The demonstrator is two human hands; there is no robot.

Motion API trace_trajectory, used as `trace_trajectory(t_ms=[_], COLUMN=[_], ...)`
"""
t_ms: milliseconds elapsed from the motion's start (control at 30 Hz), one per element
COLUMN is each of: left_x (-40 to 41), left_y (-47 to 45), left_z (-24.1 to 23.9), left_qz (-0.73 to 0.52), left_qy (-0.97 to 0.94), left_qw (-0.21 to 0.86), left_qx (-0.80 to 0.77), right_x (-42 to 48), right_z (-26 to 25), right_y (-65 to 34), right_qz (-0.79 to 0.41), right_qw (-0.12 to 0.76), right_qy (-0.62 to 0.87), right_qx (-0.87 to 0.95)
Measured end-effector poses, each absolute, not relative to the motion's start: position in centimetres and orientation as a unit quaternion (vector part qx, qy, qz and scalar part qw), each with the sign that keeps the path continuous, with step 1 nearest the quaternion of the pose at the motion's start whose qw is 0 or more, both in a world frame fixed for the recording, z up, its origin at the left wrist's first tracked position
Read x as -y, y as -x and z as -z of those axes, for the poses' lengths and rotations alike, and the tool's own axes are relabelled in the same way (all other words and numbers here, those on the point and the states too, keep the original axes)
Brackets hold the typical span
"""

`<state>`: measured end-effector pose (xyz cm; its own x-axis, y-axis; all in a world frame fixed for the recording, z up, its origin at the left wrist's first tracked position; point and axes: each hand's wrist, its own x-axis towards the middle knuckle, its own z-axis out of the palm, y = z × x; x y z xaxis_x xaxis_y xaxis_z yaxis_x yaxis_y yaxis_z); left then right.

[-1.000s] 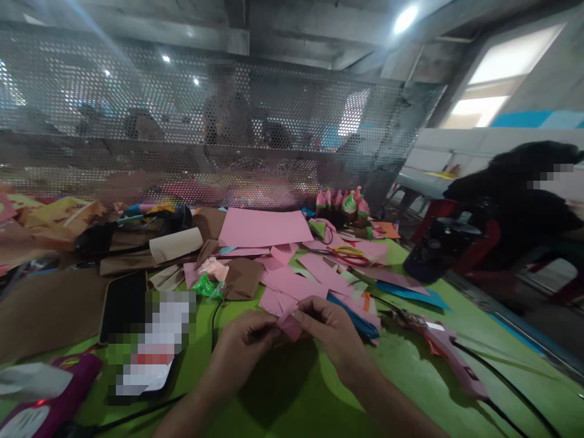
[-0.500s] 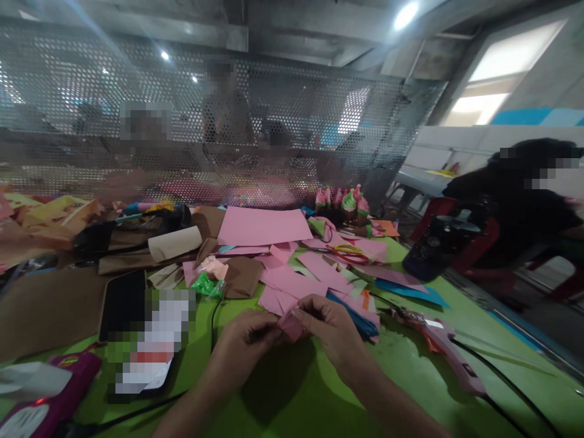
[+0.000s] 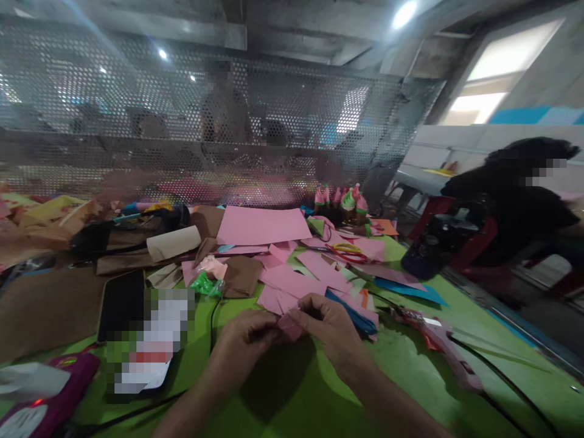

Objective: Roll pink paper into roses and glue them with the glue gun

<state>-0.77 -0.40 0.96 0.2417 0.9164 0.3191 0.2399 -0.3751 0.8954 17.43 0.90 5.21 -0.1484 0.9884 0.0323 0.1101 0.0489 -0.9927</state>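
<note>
Both of my hands meet low in the middle of the head view, over a green table [image 3: 301, 395]. My left hand [image 3: 249, 334] and my right hand [image 3: 331, 328] pinch a small folded piece of pink paper [image 3: 291, 326] between their fingertips. Just beyond my fingers lie several loose pink paper pieces [image 3: 296, 280] and a blue strip [image 3: 358, 316]. A pink glue gun [image 3: 444, 350] lies to the right of my right hand, its black cord trailing off to the right.
A large pink sheet [image 3: 263, 226], brown paper pieces [image 3: 50, 304], a paper roll [image 3: 173, 243], scissors [image 3: 349, 252] and small finished paper figures [image 3: 342, 201] cover the far side. A phone [image 3: 121, 301] and another glue gun [image 3: 41, 401] lie left. A perforated metal screen [image 3: 205, 121] stands behind; a seated person [image 3: 515, 201] is at right.
My fingers have shifted only slightly on the pink piece. The view has tilted a little; nothing else has moved.
</note>
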Motion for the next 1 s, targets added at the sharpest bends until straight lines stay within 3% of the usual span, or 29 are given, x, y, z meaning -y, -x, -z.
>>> trace_trajectory(t_ms=[433,1000], left_x=[0.35,0.11], left_y=[0.8,0.79], left_z=[-1.07,-0.62], left_qz=[-0.455,-0.448], left_qy=[-0.68,-0.691], left_qw=[0.384,0.363], left_qx=[-0.427,-0.436], right_x=[-1.23,-1.47], right_z=[-5.03,-4.62], right_y=[-17.69,-18.01], right_qz=[-0.502,-0.424], right_qw=[0.445,0.455], right_qy=[0.485,0.508], right_qx=[0.561,0.597])
